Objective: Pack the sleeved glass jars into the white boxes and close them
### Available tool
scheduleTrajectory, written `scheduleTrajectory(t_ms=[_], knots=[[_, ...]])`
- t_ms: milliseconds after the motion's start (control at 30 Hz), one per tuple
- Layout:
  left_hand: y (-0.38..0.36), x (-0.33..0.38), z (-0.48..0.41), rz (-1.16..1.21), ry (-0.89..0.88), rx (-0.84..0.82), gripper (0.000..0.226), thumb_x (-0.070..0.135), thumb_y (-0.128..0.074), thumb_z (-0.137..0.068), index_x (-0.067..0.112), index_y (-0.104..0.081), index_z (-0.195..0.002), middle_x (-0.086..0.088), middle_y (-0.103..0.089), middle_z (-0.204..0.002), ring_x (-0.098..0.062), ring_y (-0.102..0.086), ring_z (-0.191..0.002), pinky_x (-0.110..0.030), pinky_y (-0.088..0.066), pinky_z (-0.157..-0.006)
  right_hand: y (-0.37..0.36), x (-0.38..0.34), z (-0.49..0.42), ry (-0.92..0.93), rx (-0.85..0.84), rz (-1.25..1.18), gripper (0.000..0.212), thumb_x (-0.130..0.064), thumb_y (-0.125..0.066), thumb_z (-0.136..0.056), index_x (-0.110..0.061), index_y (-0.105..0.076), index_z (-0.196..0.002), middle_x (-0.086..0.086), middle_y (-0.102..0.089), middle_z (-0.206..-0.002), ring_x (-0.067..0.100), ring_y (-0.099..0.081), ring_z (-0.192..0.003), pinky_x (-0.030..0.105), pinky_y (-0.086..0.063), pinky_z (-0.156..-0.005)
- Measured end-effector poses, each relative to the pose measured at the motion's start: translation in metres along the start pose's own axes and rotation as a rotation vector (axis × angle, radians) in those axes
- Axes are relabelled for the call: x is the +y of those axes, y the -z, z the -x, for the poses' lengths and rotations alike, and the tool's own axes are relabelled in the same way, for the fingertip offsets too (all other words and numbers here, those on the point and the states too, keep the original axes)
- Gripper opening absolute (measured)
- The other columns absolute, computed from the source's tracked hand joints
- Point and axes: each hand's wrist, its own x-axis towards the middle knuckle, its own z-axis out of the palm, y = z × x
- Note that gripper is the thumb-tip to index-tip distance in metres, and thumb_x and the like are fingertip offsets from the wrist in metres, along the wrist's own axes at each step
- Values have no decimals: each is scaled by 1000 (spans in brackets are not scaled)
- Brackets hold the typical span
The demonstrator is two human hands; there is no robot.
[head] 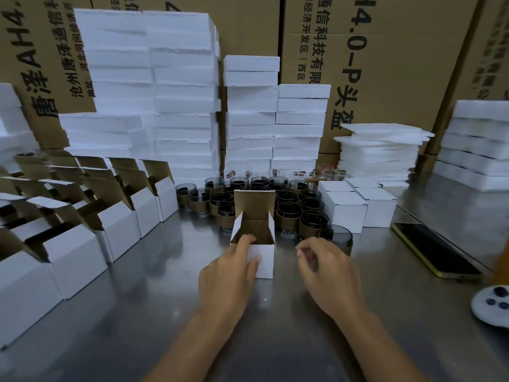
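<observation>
The sleeved jar (337,236) nearest the work stands on the bench (165,299) just right of the open white box (265,267), with the rest of the jars (286,213) clustered behind the box. It is dark glass in a brown card band, so it will likely feel dense for its size, rigid and breakable. The bare glass near the rim looks slick, while the card sleeve should give friction, so the band is the better place to hold it, fingers wrapped round the sides rather than pinching the rim. The box is thin card, light and easy to dent or slide, and wants steadying while a jar goes in. The left hand (228,274) does that: its forefinger hooks over the front rim and its thumb lies on the front face, pinching that wall, with the lid standing upright behind. The right hand (327,268) hovers just short of the near jar with its fingers half-curled and thumb apart, holding nothing as far as the blur allows.
</observation>
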Motion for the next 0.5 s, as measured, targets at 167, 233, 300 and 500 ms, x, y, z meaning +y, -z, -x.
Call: scheduleTrajectory(t_ms=[167,233,300,500], knots=[[0,0,1,363,6,53,41,33,-56,-91,31,-40,-129,7,-57,-82,-13,-56,-71,-28,-43,-61,5,14,-8,-107,49,56,35,-18,-65,-83,-19,-57,-117,-2,-52,-107,14,-42,-103,31,-44,-81],[-2,1,3,499,-59,46,25,28,-59,-89,31,-49,-112,6,-50,-68,-13,-51,-62,-31,-44,-57,3,21,-11,-233,104,48,57,-21,-69,-81,-16,-44,-132,5,-45,-125,16,-34,-117,34,-38,-94],[-5,0,6,546,-125,-6,8,25,-58,-90,31,-53,-93,5,-48,-62,-14,-48,-59,-29,-42,-55,1,27,-12,-349,126,-14,78,-22,-73,-78,-13,-30,-142,10,-36,-138,22,-29,-128,36,-32,-103],[-13,-10,5,592,-84,-60,17,23,-52,-91,34,-53,-78,9,-54,-71,-11,-51,-66,-34,-47,-61,-9,42,-9,-465,4,-94,97,-24,-77,-76,-13,-13,-148,12,-23,-148,26,-24,-137,37,-28,-107]])
